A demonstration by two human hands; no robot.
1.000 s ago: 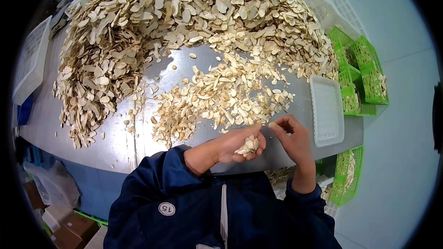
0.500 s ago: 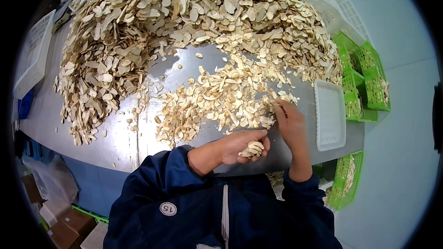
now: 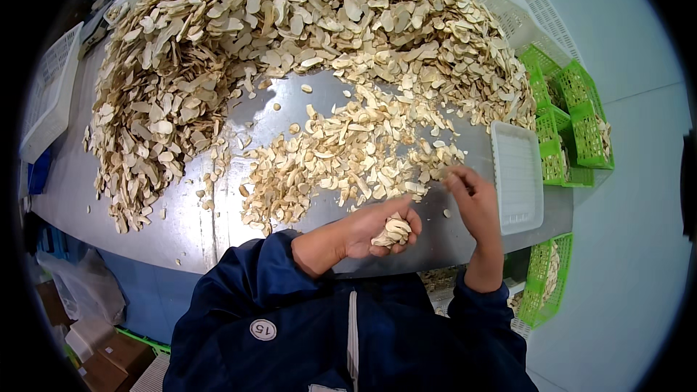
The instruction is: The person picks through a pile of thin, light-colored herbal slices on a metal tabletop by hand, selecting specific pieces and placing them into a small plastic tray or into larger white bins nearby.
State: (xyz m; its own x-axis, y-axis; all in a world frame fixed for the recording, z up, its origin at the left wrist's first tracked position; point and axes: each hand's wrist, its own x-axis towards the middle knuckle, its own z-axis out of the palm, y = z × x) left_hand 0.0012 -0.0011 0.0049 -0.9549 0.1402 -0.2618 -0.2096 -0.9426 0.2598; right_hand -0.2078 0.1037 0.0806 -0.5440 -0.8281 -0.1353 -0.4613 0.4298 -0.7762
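Since half a second ago, the right hand [image 3: 475, 199] has drawn back a little from the loose pile toward the bench edge, fingertips pinched as if on one slice, though whether anything sits between them cannot be told. Left hand [image 3: 377, 229] lies palm up near the bench edge, cupped in a half-clenched grip around a small stack of pale slices [image 3: 393, 231]. That stack sits at about eight o'clock from the right fingertips, near but not touching; the right hand is the nearer to the loose slices. Those scattered slices [image 3: 341, 160] lie at roughly ten o'clock from the right hand, flat, thin, oblong and cream-tan with dry matte faces, their long axes pointing every way. A far larger heap [image 3: 290, 36] curves along the bench from nine round to two o'clock. The bench [image 3: 181, 218] is smooth grey metal. A white shallow plastic tray [image 3: 517, 174] rests at three o'clock, just beside the right hand. Green lattice baskets [image 3: 573, 123] stand beyond it.
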